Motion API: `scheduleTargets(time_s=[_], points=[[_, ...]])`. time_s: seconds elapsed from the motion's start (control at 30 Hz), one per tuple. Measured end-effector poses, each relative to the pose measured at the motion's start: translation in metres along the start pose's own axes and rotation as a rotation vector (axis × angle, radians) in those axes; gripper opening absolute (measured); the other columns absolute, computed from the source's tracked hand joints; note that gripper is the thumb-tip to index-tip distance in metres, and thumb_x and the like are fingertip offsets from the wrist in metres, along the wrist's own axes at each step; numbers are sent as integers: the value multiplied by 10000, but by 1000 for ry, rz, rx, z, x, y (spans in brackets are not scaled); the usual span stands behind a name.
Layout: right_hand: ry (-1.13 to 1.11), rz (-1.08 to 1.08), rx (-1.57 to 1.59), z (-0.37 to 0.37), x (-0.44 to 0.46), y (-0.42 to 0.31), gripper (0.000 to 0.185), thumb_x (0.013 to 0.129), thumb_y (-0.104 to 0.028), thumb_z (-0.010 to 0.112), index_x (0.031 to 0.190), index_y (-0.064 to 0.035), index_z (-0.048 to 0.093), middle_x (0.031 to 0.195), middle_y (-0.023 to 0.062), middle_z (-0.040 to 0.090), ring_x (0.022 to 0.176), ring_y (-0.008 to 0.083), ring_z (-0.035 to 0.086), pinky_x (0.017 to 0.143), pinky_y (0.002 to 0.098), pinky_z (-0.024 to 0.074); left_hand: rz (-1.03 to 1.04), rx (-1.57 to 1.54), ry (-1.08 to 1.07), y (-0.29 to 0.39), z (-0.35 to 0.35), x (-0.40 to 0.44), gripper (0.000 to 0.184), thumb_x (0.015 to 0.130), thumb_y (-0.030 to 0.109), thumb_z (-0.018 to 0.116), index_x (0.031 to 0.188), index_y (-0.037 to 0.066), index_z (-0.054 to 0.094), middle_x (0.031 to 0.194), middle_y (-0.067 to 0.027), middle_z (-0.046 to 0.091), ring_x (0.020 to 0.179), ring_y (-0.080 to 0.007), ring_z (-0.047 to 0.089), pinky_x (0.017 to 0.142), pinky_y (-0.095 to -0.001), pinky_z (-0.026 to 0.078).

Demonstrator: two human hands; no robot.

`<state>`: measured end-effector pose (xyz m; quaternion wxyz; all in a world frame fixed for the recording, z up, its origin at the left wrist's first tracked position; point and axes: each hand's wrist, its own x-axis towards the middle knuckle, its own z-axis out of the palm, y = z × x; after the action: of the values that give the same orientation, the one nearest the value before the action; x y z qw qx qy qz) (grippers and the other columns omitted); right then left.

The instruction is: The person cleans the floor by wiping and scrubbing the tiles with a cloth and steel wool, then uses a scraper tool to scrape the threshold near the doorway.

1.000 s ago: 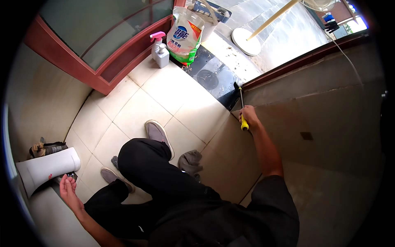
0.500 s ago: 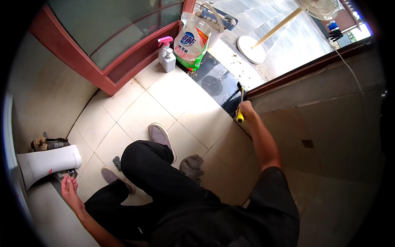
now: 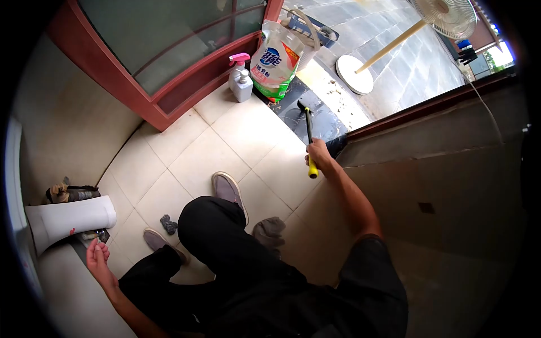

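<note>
My right hand (image 3: 319,155) is closed round the yellow and black handle of a long brush-like tool (image 3: 308,124). The dark head of the tool is over the wet black stone threshold (image 3: 324,117), near its middle. At the lower left my left hand (image 3: 99,262) has curled fingers, below a white curved object (image 3: 73,219); whether it pinches something small I cannot make out. A grey cloth (image 3: 269,232) and a dark scrubbing pad (image 3: 168,224) lie on the tiles beside my legs.
A detergent bag (image 3: 275,65), a pink-topped spray bottle (image 3: 236,70) and a grey pump bottle (image 3: 243,87) stand by the red door frame (image 3: 155,110). Outside are a blue crate (image 3: 310,28) and a standing fan (image 3: 355,74). A wall (image 3: 417,163) runs along the right.
The tool in my right hand has moved left, away from the threshold's right corner to its middle. My left hand has stayed nearly in place. The view has shifted slightly.
</note>
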<state>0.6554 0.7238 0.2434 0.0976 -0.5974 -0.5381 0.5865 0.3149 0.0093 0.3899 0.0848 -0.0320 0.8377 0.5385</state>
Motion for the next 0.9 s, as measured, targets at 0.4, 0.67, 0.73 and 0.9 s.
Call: scheduleTargets(time_s=[0.4,0.67,0.73,0.9], points=[[-23,-51,-115,-43,-8,28,262,944,36,544,1202,24,589,719,77,525,484,209,554,394,389,460,78,-53,-40,20,28,-7,319,1115,185,587,1362,-5,655,1099,-60,704,974,-110,644,882,-265,532],[405,-2,34,-73,86,49,232,906,22,513,1085,15,660,725,147,652,544,268,675,444,423,519,80,-46,-109,27,43,14,310,1112,166,588,1356,-11,660,1074,-53,702,949,-108,639,873,-251,528],[463,-146,-56,-81,54,36,268,904,18,528,1134,0,664,732,155,675,541,259,678,457,422,536,84,-58,-91,34,48,6,308,1110,159,588,1356,-12,658,1075,-53,702,947,-113,644,875,-257,530],[345,-70,-256,-95,35,60,548,909,20,509,1443,-36,615,761,163,690,526,243,670,453,411,539,122,-107,-95,27,44,-12,306,1111,162,585,1353,-12,653,1078,-68,706,972,-127,655,889,-273,529]])
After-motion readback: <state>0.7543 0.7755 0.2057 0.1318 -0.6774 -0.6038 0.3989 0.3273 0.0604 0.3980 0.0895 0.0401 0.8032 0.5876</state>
